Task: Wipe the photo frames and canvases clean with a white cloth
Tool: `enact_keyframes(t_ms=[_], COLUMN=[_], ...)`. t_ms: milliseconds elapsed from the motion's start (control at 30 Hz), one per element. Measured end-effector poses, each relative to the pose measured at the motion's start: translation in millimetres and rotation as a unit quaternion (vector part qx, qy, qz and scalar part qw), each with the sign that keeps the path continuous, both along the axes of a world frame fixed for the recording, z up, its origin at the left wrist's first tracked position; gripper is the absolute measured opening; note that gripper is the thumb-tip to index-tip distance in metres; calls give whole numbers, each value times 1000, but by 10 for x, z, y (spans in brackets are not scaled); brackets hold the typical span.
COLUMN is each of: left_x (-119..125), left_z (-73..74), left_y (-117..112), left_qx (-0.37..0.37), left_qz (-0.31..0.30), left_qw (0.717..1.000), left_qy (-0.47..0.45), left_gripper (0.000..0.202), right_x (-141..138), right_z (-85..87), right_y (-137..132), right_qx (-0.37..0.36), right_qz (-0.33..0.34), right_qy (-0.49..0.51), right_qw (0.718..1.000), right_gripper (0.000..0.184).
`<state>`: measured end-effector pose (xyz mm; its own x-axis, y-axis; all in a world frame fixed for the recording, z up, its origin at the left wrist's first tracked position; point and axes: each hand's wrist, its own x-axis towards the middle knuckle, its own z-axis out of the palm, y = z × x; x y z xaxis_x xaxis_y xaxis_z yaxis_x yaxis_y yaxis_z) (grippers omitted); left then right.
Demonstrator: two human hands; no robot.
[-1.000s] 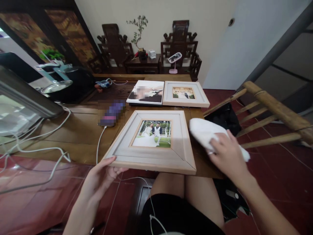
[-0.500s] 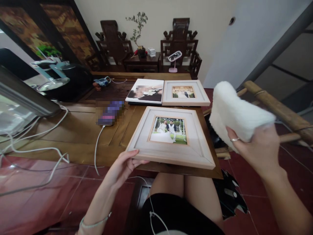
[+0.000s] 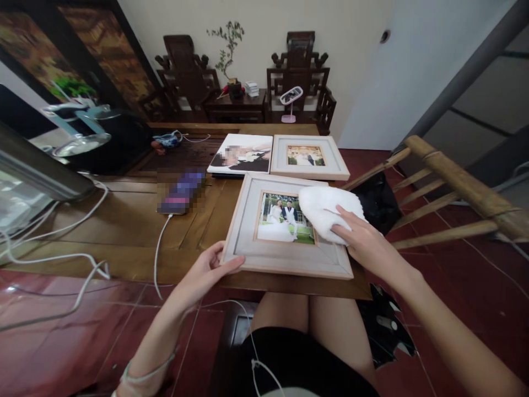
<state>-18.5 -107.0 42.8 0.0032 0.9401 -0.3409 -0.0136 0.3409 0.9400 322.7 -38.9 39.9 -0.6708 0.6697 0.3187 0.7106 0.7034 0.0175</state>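
A pale wooden picture frame (image 3: 289,262) with a photo of two people lies at the near edge of the wooden table, close in front of me. My left hand (image 3: 212,267) grips its near left corner, the thumb on top and the other fingers at the side. In my right hand (image 3: 359,234) is a folded, fluffy white cloth (image 3: 326,207). The cloth rests on the right part of the frame and covers the photo's right upper edge.
Behind lie a second picture frame (image 3: 341,160) and a white photo album (image 3: 219,157). A phone (image 3: 182,193) with a white charging cable (image 3: 157,253) sits left. A kettle (image 3: 82,138) stands farther left. A bamboo chair (image 3: 467,182) is at the right; a pink mirror (image 3: 290,105) stands beyond.
My right hand has brought the white cloth from the right, off the frame, leftward and down onto it. My left hand has shifted its grip at the frame's corner.
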Motion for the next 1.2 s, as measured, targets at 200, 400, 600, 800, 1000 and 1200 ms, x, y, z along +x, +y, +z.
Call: enact_keyframes(t_ms=[200, 400, 600, 800, 1000, 1200], left_x=[-136, 20, 143, 131, 110, 118], left_z=[39, -63, -169, -225, -300, -343], left_y=[209, 613, 816, 889, 948, 971], left_qx=[145, 392, 403, 386, 412, 404], left_qz=[-37, -120, -172, -151, -150, -152], left_qw=[913, 815, 787, 798, 799, 789], left_qy=[379, 410, 434, 438, 411, 438], left_gripper=[26, 54, 55, 50, 56, 57], right_x=[-36, -21, -25, -48, -51, -531], right_z=[-10, -37, -26, -28, 132, 487], right_y=[34, 50, 76, 92, 160, 579], right_qx=[-2, 2, -7, -12, -11, 96], right_qz=[-11, -12, -3, -6, -23, -17], right_qy=[5, 1, 23, 20, 4, -2], right_qw=[1000, 1000, 1000, 1000, 1000, 995], right_gripper=[57, 57, 55, 46, 57, 59])
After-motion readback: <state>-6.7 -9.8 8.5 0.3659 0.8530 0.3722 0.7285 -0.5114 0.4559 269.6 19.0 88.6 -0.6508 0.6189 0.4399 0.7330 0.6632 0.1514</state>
